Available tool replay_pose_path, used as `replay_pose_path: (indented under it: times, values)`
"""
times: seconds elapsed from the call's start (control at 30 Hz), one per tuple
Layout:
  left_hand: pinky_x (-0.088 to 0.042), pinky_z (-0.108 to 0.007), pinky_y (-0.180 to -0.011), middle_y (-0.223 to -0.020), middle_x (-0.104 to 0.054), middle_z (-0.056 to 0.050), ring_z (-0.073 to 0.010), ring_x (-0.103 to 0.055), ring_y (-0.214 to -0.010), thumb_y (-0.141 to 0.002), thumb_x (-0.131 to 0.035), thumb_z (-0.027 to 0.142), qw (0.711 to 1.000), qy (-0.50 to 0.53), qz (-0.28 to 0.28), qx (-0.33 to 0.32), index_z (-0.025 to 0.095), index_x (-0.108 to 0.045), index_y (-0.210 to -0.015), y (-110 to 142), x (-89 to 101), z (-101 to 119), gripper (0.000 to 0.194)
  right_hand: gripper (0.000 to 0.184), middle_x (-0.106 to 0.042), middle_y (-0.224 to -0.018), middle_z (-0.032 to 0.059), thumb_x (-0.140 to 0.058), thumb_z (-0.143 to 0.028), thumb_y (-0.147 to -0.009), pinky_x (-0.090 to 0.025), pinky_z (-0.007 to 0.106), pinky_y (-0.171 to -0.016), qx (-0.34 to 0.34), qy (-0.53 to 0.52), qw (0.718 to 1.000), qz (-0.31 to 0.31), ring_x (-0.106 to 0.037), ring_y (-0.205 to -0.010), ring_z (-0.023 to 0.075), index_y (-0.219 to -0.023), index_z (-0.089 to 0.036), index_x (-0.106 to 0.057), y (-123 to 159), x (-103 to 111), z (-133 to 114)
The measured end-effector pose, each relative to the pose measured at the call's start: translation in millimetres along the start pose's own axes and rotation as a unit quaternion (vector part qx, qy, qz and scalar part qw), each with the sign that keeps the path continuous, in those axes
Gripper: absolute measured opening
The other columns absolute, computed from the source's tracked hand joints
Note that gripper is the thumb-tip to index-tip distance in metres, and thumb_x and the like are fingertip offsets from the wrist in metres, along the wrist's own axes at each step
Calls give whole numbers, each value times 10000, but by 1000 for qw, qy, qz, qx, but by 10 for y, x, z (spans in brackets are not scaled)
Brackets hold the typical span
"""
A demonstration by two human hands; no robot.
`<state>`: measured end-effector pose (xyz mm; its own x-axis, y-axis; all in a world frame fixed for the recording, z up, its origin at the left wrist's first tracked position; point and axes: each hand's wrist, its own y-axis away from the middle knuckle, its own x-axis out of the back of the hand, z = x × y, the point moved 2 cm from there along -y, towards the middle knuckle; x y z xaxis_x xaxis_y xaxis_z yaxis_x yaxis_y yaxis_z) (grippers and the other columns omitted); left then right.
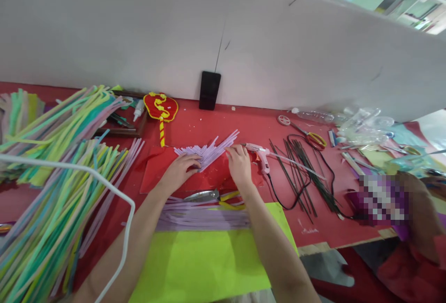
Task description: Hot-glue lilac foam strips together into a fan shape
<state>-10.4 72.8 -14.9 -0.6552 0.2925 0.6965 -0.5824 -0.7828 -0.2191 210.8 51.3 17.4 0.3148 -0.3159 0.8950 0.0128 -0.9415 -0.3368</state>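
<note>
My left hand (pixel 181 170) lies flat, fingers spread, pressing on a fan of lilac strips (pixel 209 150) laid on a red sheet (pixel 209 177). My right hand (pixel 239 163) rests on the right side of the same fan, fingers curled down onto the strips near their upper ends. A white hot glue gun (pixel 259 153) lies just right of my right hand, its black cord (pixel 296 196) trailing off. Pliers with yellow handles (pixel 212 196) lie between my forearms, beside a bundle of lilac strips (pixel 202 217) on a lime green sheet (pixel 202 261).
A big heap of coloured foam strips (pixel 52 177) fills the left side, crossed by a white cable (pixel 114 196). Thin dark green wires (pixel 303 173), red-and-yellow scissors (pixel 311 138) and clear plastic bottles (pixel 358 124) lie to the right. A red and yellow ornament (pixel 160 108) and a black phone (pixel 209 90) stand by the white wall. Another person (pixel 411 228) sits at the right.
</note>
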Motion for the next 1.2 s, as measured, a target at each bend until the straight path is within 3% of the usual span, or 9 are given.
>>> replay_pose_path:
  times: [0.2, 0.5, 0.67, 0.9, 1.2]
  values:
    - [-287, -442, -1091, -1174, -647, -33, -183, -551, -1146, -814, -569, 172, 1000, 5, -3, 18, 216, -636, -850, -16, 9, 39, 87, 257, -609, -1045, 68, -516, -142, -868, -386, 329, -871, 187, 54, 965, -178, -495, -1016, 216, -1069, -202, -665, -436, 99, 142]
    - [-276, -444, -1104, -1174, -644, -21, -179, -549, -1145, -808, -563, 154, 999, 14, -3, 32, 222, -635, -830, -12, 19, 74, 102, 179, -608, -1005, 73, -573, -165, -851, -379, 317, -845, 282, 97, 929, -218, -509, -952, 196, -993, -204, -675, -648, 163, 164]
    - [-264, -438, -1109, -1190, -638, -18, -172, -543, -1153, -811, -567, 160, 999, 10, -4, 32, 220, -630, -847, -4, 1, 42, 94, 141, -621, -956, 69, -549, -213, -880, -369, 315, -838, 281, 104, 926, -228, -518, -934, 195, -898, -182, -685, -624, 133, 126]
    - [-279, -433, -1101, -1181, -642, -28, -177, -540, -1156, -805, -563, 163, 999, 12, -1, 31, 218, -641, -849, -7, 12, 51, 105, 167, -616, -952, 59, -543, -230, -886, -360, 306, -831, 280, 75, 932, -218, -507, -906, 187, -984, -189, -672, -645, 128, 114]
    - [-284, -435, -1097, -1184, -639, -27, -179, -540, -1158, -820, -558, 191, 1000, 12, 3, 20, 227, -631, -856, 11, -12, 26, 89, 161, -621, -954, 54, -546, -222, -884, -362, 309, -812, 284, 86, 926, -231, -504, -880, 182, -943, -203, -695, -667, 123, 73]
